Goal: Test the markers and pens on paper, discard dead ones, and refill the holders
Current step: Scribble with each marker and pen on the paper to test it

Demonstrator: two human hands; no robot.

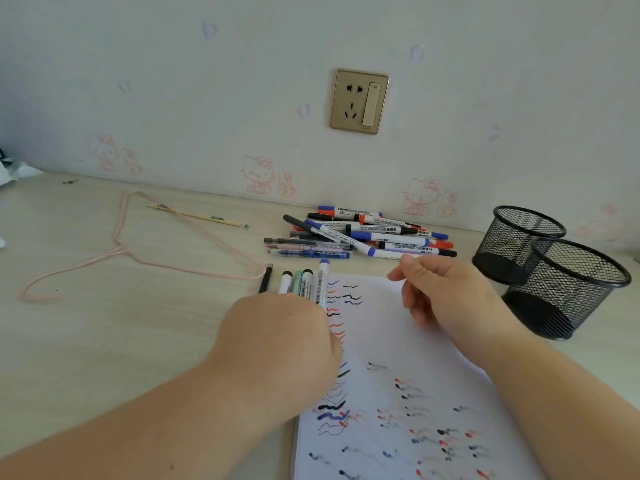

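in the head view, the left hand is curling its grip around a bundle of markers at the left edge of the paper, their capped ends sticking out past the knuckles toward the wall; a black pen is lying just beside them on the worktop, and it is unclear whether the fingers are touching it. the right hand is hovering over the paper's far edge with its grip loosely open and holding nothing, thumb pointing toward the pile of markers and pens lying near the wall. the paper is showing many wavy test strokes in black, red and blue. two black mesh holders are standing to the right, one just in front of the other. a pink wire hanger and a thin stick are lying on the left of the worktop, and a gold wall socket is sitting above the pile.
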